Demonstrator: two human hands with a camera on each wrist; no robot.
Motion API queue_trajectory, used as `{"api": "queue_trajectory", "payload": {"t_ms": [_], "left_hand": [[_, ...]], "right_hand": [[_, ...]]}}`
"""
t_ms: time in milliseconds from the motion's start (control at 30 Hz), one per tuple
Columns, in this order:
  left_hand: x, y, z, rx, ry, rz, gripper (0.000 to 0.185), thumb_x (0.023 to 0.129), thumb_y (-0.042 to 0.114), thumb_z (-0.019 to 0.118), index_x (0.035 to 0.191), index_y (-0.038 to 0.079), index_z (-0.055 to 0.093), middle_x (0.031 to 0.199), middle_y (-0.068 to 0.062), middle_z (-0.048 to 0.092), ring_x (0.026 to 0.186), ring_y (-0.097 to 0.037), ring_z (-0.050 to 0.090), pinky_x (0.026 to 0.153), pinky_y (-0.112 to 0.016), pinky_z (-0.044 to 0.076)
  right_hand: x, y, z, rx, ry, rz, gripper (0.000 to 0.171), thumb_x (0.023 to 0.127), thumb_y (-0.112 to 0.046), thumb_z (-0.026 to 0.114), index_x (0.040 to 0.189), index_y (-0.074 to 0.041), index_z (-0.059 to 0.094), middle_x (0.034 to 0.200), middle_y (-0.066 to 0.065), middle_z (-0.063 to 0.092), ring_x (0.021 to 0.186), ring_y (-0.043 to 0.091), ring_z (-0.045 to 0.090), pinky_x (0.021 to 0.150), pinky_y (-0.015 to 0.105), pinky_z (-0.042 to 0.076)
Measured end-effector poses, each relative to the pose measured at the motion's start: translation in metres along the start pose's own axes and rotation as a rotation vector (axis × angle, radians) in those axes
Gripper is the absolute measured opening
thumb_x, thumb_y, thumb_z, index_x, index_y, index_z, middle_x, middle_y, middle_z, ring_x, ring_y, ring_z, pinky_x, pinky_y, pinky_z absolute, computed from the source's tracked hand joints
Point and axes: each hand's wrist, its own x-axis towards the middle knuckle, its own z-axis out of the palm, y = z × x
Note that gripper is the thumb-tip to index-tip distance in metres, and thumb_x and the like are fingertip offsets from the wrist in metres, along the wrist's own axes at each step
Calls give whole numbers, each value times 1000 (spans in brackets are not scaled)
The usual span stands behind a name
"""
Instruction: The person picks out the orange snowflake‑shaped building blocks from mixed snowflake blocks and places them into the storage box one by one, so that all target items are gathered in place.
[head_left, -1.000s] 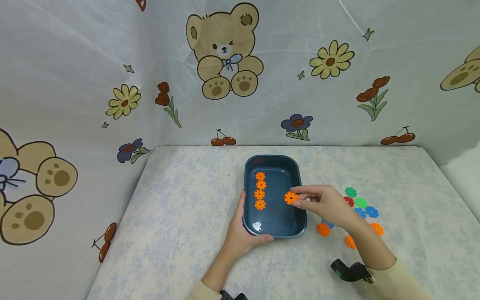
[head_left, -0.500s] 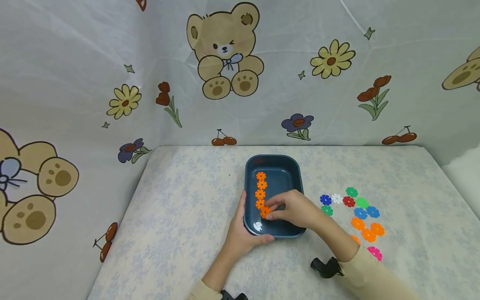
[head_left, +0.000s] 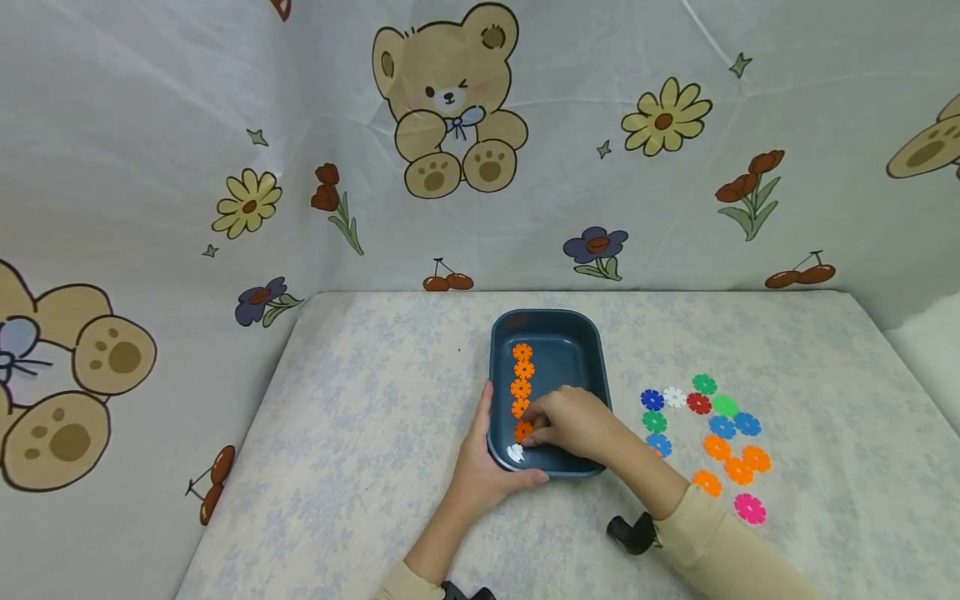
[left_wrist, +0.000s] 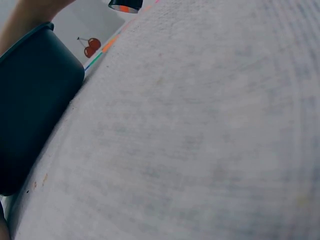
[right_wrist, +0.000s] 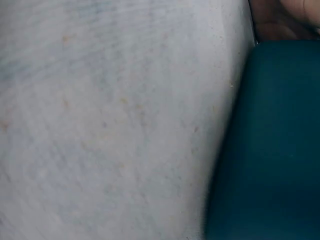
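Observation:
A dark blue rectangular tray (head_left: 573, 354) lies on the table in the head view. My left hand (head_left: 483, 471) grips its near left corner, thumb along the front rim and fingers up the left side. Inside, several orange flower-shaped discs (head_left: 521, 388) form a column along the left. At the near end of that column, my right hand (head_left: 573, 421) pinches one more orange flower-shaped disc (head_left: 522, 432) close to the tray floor. Both wrist views show mostly tablecloth and the tray's outer wall (left_wrist: 40, 100).
Right of the tray, loose flower-shaped discs lie scattered: orange (head_left: 738, 471), blue (head_left: 722, 427), green (head_left: 704, 384), red (head_left: 699, 403), white (head_left: 674, 397) and pink (head_left: 750, 508). A cloth (head_left: 570, 167) with printed bears and flowers hangs behind the table.
My right hand has carried an orange disc from the tray's right side leftward to the near end of the column, then slightly nearer. My left hand has stayed on the tray.

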Motion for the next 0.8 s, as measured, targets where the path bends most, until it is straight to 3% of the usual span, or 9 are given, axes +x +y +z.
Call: {"api": "queue_trajectory", "payload": {"t_ms": [167, 367, 500, 667, 800], "left_hand": [[0, 1, 0, -5, 2, -1, 132, 65, 32, 94, 159, 38, 2, 166, 6, 20, 149, -15, 29, 118, -45, 31], [-1, 1, 0, -9, -4, 2, 132, 65, 34, 94, 160, 36, 2, 166, 6, 20, 149, -15, 29, 117, -39, 33], [-1, 0, 0, -5, -2, 7, 132, 65, 34, 94, 160, 37, 2, 165, 5, 22, 148, -16, 31, 116, -31, 35], [-1, -1, 0, -23, -5, 8, 131, 66, 33, 94, 159, 37, 2, 165, 5, 24, 147, -16, 34, 112, -24, 38], [0, 0, 1, -15, 0, 13, 131, 66, 32, 94, 159, 38, 2, 165, 7, 22, 149, -16, 31, 116, -34, 36]], "right_hand": [[2, 1, 2, -47, 4, -3, 20, 80, -30, 83, 92, -15, 80, 78, -9, 74, 66, 0, 61, 61, 19, 51], [3, -1, 5, -92, -20, -42, 19, 79, -32, 83, 85, -15, 79, 58, -15, 56, 53, -3, 48, 56, 19, 46], [-1, -5, 3, -113, -13, -56, 18, 80, -32, 82, 85, -16, 77, 55, -16, 50, 50, -2, 42, 50, 19, 39], [-14, -7, -11, -80, 87, -43, 19, 85, -32, 78, 96, -16, 78, 66, -16, 63, 57, -4, 49, 54, 17, 43], [-33, -2, -33, -54, 222, 3, 21, 90, -31, 73, 106, -18, 77, 77, -15, 67, 60, -3, 48, 56, 18, 45]]}}
